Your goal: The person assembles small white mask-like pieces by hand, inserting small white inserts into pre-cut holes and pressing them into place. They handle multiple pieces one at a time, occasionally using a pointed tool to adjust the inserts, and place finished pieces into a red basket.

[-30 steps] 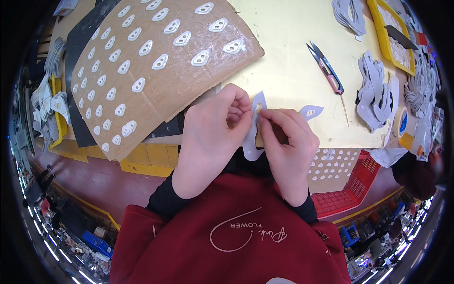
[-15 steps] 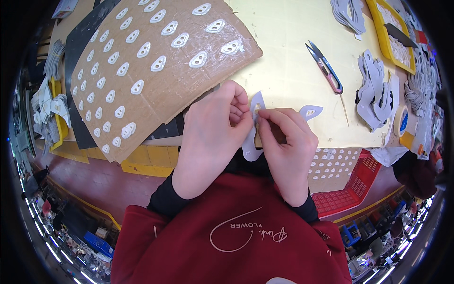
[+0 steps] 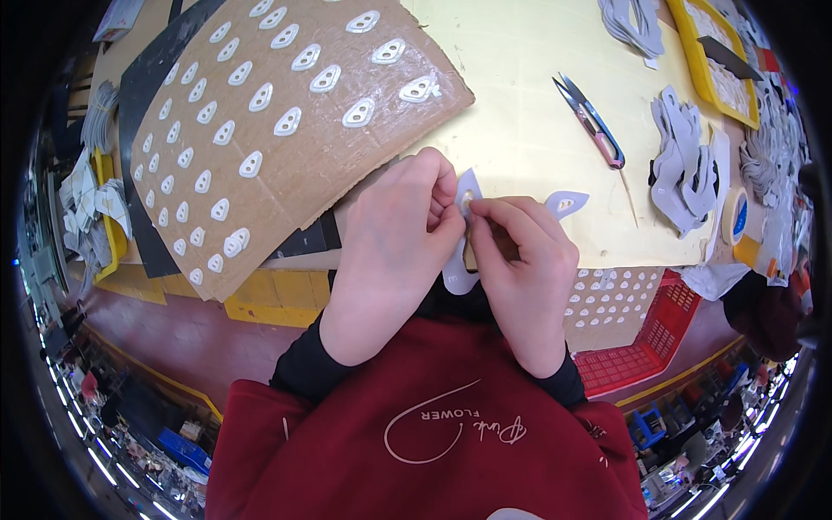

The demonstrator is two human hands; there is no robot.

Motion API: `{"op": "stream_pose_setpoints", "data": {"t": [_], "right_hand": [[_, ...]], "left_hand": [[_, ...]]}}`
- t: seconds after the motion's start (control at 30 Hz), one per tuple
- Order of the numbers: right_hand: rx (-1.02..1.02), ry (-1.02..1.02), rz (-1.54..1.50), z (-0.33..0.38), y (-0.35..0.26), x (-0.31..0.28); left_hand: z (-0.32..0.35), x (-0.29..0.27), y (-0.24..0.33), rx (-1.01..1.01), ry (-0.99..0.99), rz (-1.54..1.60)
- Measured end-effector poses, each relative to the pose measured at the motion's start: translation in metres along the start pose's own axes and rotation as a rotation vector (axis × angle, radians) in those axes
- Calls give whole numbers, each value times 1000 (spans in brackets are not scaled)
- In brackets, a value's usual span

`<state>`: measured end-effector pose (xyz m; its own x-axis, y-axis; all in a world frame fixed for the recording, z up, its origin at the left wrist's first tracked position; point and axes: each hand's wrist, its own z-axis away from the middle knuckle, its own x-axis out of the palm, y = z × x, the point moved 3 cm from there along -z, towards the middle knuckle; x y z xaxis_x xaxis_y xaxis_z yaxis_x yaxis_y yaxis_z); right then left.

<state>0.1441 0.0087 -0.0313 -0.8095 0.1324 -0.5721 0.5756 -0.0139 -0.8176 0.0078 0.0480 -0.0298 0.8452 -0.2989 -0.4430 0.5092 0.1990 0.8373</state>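
Sleeves: two black cuffs under a red top, nearest the camera.
Left hand [image 3: 394, 251]: its grip was pinched shut on the pale cut-out piece [image 3: 459, 276], thumb and fingers meeting at the piece's upper end.
Right hand [image 3: 520, 269]: its grip was narrow too, fingertips [image 3: 482, 211] pressed on the same piece, touching the left hand's.
Pale cut-out piece: one, held upright between both hands at the near edge of the surface [image 3: 520, 113]; a small yellowish spot showed at the pinch, too small to make out.
Second pale piece [image 3: 566, 204]: one, flat on the surface just beside the right hand.
Red crate [image 3: 646, 347]: one, below the surface edge, right.
Cardboard sheet [image 3: 277, 173]: one, left, carrying roughly forty small white shapes in rows.
Snips [image 3: 591, 121]: one pair, pink-handled, beyond the hands.
Grey cut-outs [image 3: 689, 165]: one loose heap, far right.
Tape roll [image 3: 737, 217]: one, beside that heap.
Yellow tray [image 3: 693, 52]: one, farthest right.
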Motion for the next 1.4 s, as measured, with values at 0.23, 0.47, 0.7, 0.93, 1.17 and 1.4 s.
{"op": "stream_pose_setpoints", "data": {"t": [0.23,0.47,0.7,0.93,1.17,1.4], "right_hand": [[15,-10,9,-1,-1,1],[3,19,13,2,1,1],[12,11,29,2,1,2],[94,-10,-39,-2,4,-4],[116,-58,44,-10,4,-7],[175,-120,21,-13,5,-7]], "left_hand": [[-2,-1,-2,57,1,-39],[-4,-8,-5,73,-27,59],[-3,-6,-6,65,-33,82],[-3,-3,-5,33,-4,79],[-4,-4,-4,42,-19,55],[-4,-4,-5,35,-20,79]]}}
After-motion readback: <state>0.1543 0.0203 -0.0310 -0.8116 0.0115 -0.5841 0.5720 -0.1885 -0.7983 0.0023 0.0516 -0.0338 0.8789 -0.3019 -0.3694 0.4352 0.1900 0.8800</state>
